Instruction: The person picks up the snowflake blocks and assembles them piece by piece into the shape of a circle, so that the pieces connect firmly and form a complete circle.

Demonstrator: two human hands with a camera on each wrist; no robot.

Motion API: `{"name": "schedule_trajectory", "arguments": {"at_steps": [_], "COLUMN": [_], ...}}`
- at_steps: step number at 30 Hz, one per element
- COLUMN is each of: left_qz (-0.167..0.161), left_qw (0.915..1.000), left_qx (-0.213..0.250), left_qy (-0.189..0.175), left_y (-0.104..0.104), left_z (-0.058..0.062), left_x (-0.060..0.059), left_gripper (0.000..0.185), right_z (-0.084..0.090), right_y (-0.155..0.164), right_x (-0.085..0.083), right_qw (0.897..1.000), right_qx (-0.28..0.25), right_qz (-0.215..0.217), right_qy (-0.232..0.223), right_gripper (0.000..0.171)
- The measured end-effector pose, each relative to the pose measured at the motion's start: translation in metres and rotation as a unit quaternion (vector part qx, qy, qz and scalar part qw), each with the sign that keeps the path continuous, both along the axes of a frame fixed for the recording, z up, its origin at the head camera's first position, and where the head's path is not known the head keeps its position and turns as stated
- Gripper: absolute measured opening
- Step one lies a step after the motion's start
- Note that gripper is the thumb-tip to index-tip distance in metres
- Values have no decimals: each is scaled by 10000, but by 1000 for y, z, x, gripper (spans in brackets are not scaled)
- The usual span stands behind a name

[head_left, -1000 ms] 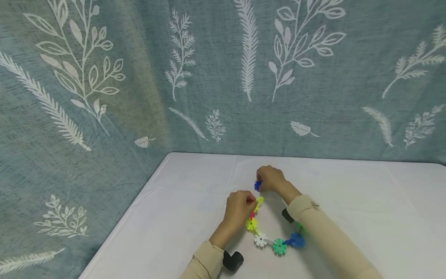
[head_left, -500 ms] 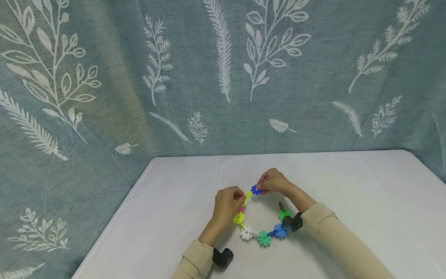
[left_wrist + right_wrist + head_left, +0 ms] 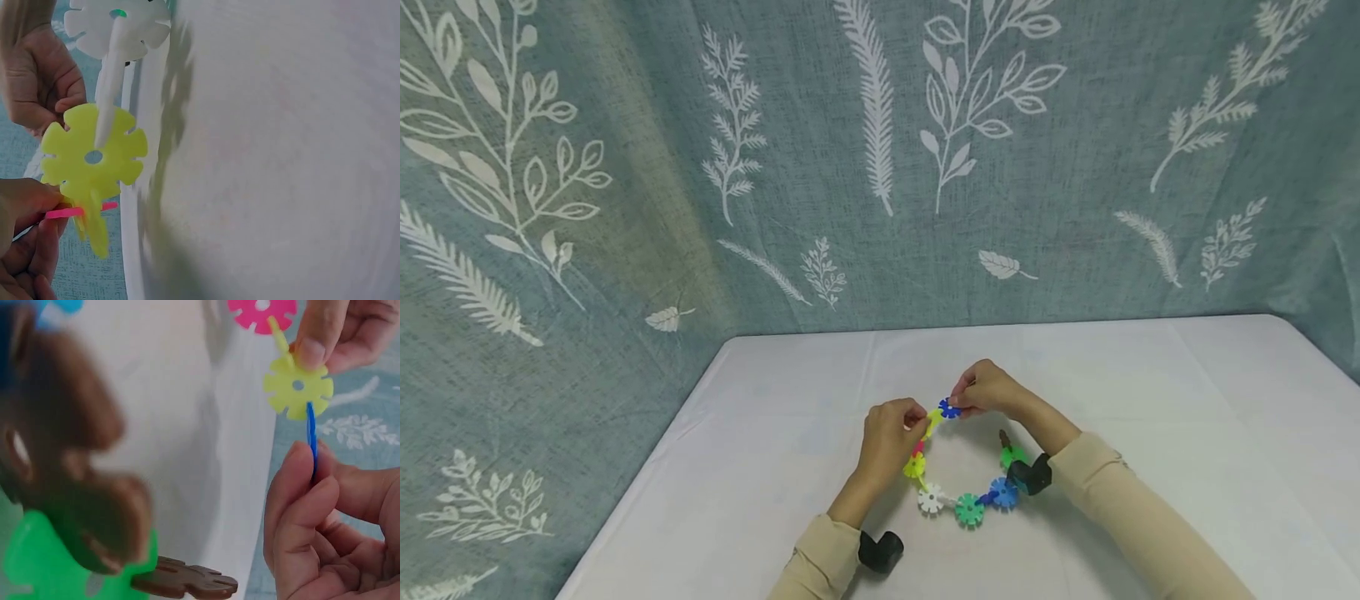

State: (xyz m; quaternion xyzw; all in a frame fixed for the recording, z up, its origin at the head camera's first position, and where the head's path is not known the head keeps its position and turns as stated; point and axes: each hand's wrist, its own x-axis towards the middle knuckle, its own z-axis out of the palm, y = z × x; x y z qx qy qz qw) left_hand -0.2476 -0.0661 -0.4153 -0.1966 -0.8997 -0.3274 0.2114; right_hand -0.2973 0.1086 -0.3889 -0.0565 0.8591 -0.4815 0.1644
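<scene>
- The left hand [image 3: 887, 437] has its fingers [image 3: 319, 347] pinched together on the lime disc [image 3: 932, 422], at the upper left of a chain of discs [image 3: 967, 509] curving over the white surface [image 3: 1150, 400].
- Below that grip hang a pink disc [image 3: 262, 312], a yellow disc [image 3: 914, 467] and a white disc [image 3: 930, 499].
- The right hand [image 3: 988, 389] clamps its fingertips [image 3: 300, 481] on the dark blue disc [image 3: 949, 409], which is slotted edge-on into the lime disc.
- A green disc [image 3: 1011, 457] and a brown disc [image 3: 187, 584] end the chain near the right wrist.
</scene>
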Motion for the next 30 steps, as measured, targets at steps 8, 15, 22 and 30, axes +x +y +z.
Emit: {"name": "schedule_trajectory", "arguments": {"at_steps": [8, 15, 22, 30], "left_qz": [-100, -356, -674, -636], "left_qw": [9994, 9926, 9788, 9767], "left_qx": [-106, -319, -1471, -1562], "left_qy": [329, -1119, -1258, -1330], "left_y": [2, -4, 4, 13], "left_z": [0, 10, 10, 3], "left_x": [2, -1, -6, -5], "left_gripper": [4, 13, 31, 23], "right_z": [0, -5, -7, 6], "right_y": [-9, -9, -4, 31], "right_x": [4, 7, 15, 54], "right_qw": [9997, 9984, 9917, 9486], "right_qx": [2, 277, 378, 2829], "right_qz": [-199, 270, 793, 53], "right_qy": [158, 421, 938, 1421], "right_gripper": [9, 8, 8, 34]}}
